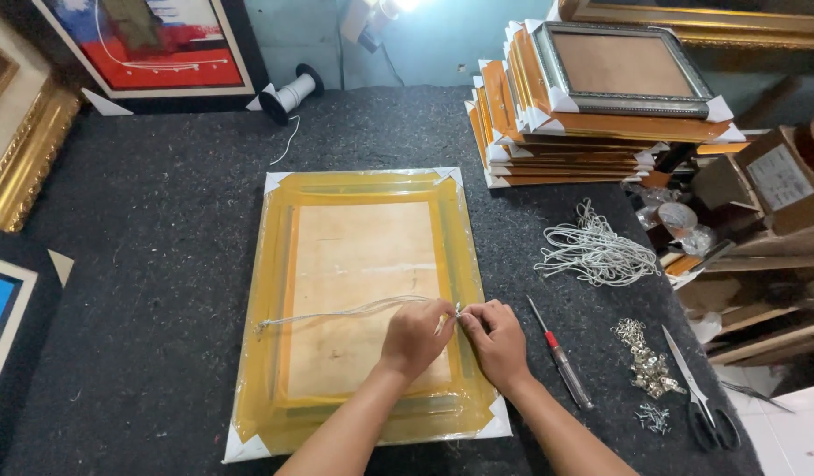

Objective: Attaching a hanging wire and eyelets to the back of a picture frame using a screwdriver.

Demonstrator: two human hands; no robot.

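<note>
A picture frame [275,264] lies face down on the dark felt table, wrapped in clear film with white corner guards. A white cord [336,312] runs across its brown backing from a fixing on the left rail to the right rail. My left hand [414,337] pinches the cord's right end. My right hand [497,339] meets it, fingertips closed on the cord and a small metal hanger at the right rail [458,311].
A red-handled screwdriver [559,353] lies right of the frame. Further right are a heap of metal hangers [647,360], loose screws [654,418] and scissors [700,397]. A bundle of white cords [597,251], a stack of wrapped frames [592,101] and a cord spool [290,93] sit behind.
</note>
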